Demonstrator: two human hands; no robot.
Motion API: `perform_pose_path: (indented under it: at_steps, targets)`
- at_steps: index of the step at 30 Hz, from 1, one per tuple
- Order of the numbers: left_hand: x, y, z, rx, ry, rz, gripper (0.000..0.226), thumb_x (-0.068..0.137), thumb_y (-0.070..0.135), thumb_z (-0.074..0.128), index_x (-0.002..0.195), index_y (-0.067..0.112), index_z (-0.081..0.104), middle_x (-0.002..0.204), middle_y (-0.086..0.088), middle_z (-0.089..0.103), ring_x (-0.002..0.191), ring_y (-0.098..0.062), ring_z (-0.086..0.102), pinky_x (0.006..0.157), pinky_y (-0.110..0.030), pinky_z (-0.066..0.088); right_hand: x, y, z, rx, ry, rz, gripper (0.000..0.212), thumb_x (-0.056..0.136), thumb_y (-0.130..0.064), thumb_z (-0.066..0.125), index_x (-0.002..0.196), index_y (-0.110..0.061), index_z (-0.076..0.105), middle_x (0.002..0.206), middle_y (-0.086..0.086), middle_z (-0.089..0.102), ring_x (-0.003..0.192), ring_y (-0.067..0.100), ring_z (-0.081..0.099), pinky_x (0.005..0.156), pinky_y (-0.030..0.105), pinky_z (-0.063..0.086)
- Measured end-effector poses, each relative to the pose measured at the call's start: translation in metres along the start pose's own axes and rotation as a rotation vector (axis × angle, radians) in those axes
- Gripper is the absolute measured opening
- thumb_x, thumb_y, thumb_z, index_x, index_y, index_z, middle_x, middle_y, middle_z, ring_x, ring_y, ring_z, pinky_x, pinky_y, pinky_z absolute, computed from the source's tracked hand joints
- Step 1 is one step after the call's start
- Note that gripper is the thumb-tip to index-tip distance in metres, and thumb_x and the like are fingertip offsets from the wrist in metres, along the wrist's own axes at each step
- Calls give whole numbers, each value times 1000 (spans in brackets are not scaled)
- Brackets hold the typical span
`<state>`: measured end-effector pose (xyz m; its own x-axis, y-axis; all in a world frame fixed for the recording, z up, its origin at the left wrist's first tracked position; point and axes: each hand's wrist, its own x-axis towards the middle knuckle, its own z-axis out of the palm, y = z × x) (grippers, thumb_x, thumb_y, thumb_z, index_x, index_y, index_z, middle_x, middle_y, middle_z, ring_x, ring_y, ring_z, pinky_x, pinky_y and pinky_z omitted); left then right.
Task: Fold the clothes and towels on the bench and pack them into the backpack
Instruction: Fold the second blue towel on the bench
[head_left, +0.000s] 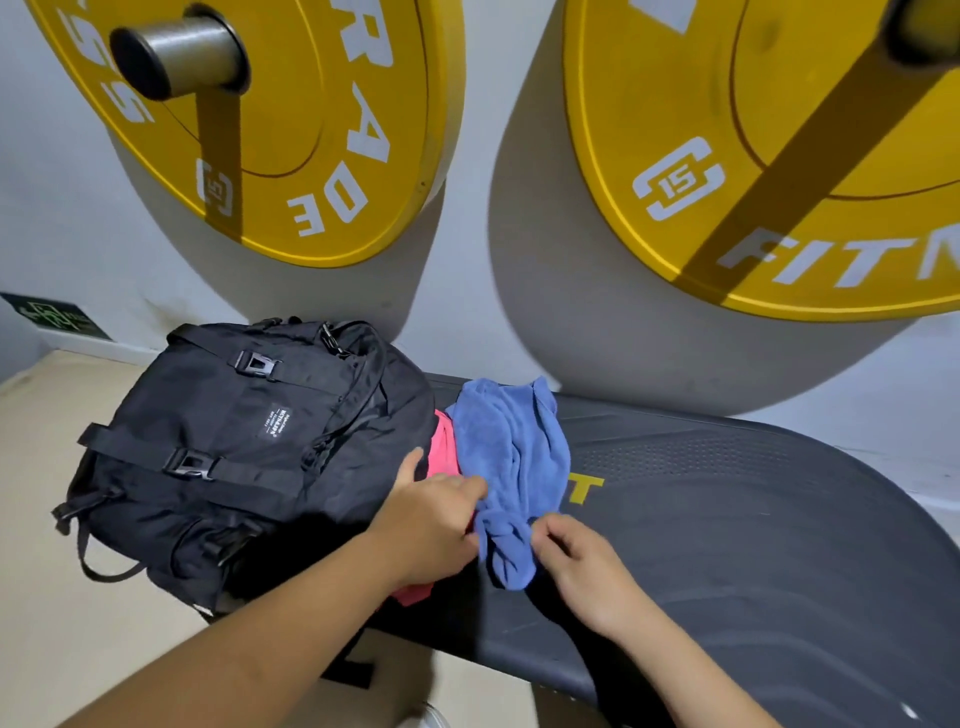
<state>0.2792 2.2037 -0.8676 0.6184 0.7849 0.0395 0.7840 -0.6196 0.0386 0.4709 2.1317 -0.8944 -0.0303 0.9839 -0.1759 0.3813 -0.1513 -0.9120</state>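
Only two arms of person in view. Left hand (436, 525) bare, broad back, thumb and knuckles showing. Left forearm (260, 639) bare along whole visible length, smooth. Right hand (582, 566) bare, fingers slim, nails too blurred to judge. Right forearm (691, 670) bare up to edge of view. Clothing, if any, lies beyond view.

Dark bench (727, 519) w/ black backpack (234, 441), pink cloth (444, 452) & blue towel (514, 467) on it.

Left hand (436, 525) and right hand (576, 566), forearms outstretched, pinch with curled fingers.
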Motion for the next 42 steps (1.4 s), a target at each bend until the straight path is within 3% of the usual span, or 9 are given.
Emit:
perform_pose_path:
  at_steps: [3, 7, 11, 16, 20, 25, 31, 37, 42]
  targets:
    - [4, 9, 3, -191, -138, 7, 28, 70, 43, 53, 81, 18, 59, 79, 3, 57, 79, -18, 55, 78, -31, 45, -8, -5, 7, -36, 80, -93, 28, 98, -16, 47, 70, -20, 52, 71, -8, 55, 69, 5, 47, 68, 20, 40]
    - [19, 11, -25, -672, -211, -214, 30, 74, 33, 51, 57, 8, 49, 56, -2, 39, 57, -14, 34, 55, -33, 31, -10, -13, 0, 208, 100, -41, 27, 98, -21, 49, 71, -17, 53, 64, -14, 51, 64, 6, 41, 65, 24, 37]
    - [23, -1, -72, -1182, -258, -350, 13, 83, 4, 62, 86, 4, 75, 82, -9, 73, 71, -15, 63, 69, -28, 50, -13, -37, -16, 567, 62, -4, 29, 100, -21, 47, 79, -2, 50, 61, 3, 52, 54, 11, 48, 58, 24, 43]
    - [26, 13, -118, -1394, -256, -396, 19, 90, 10, 60, 80, -6, 60, 53, -4, 52, 41, -9, 43, 41, -16, 30, -19, -64, -25, 498, -151, -101, 23, 79, -30, 72, 83, -10, 61, 66, -5, 59, 62, 7, 50, 60, 18, 40]
    - [26, 31, -150, -1458, -160, -371, 30, 86, 15, 64, 60, 3, 55, 51, -4, 52, 43, -11, 46, 44, -20, 33, -21, -68, -15, 234, -49, -84, 18, 77, -20, 78, 73, -13, 62, 66, -12, 61, 62, 0, 52, 61, 18, 42]
    - [12, 34, -189, -1659, -19, -297, 28, 81, 29, 66, 73, 4, 57, 67, -11, 61, 64, -20, 61, 62, -26, 50, -24, -66, -29, 322, 64, 29, 35, 80, -28, 64, 74, 6, 56, 69, 5, 54, 68, 13, 46, 65, 30, 36]
    - [-19, -2, -208, -1665, 225, -280, 39, 82, 34, 67, 94, -3, 64, 90, -17, 67, 85, -26, 65, 75, -33, 54, -65, -94, -113, 696, 54, 86, 22, 93, -16, 54, 101, -2, 69, 95, 15, 73, 85, 25, 69, 72, 33, 55]
    - [-53, 8, -234, -1397, -17, -27, 61, 62, 49, 84, 105, 8, 70, 98, -14, 69, 88, -23, 63, 70, -27, 50, -112, -167, -168, 600, 340, -186, 17, 95, -12, 52, 96, -18, 67, 82, 1, 74, 72, 16, 68, 55, 28, 54]
    - [-76, 72, -265, -1098, -301, 78, 33, 83, 30, 65, 113, 17, 65, 112, -3, 69, 108, -15, 63, 87, -26, 51, -178, -226, -184, 279, 189, -444, 23, 94, -1, 51, 87, -15, 68, 75, -1, 67, 71, 10, 60, 62, 21, 49]
